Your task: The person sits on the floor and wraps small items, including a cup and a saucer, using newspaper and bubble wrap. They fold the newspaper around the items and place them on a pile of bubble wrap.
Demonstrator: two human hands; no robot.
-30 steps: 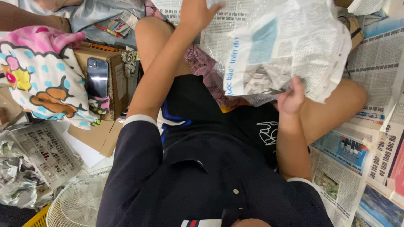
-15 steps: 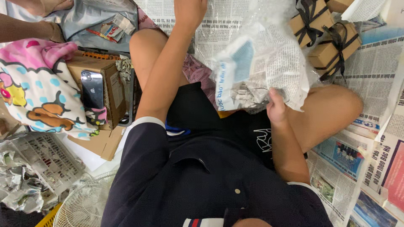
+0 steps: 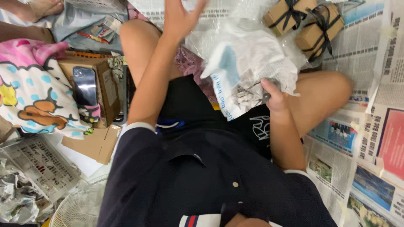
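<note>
Clutching crumpled newspaper (image 3: 248, 63), right hand (image 3: 275, 98); long axis running up-right.

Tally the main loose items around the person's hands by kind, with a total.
Crumpled newspaper sheet, gripped by the right hand: 1
Brown gift boxes tied with black ribbon: 2
Phone lying on a cardboard box: 1
Cardboard box: 1
Total: 5
The left hand is raised, fingers spread, holding nothing.

I sit on the floor (image 3: 84, 162). Newspaper sheets (image 3: 357, 168) cover it at right. Two ribbon-tied cardboard boxes (image 3: 303, 25) lie far right. Crumpled newspaper (image 3: 17, 197) and a fan grille (image 3: 80, 206) lie near left.
</note>
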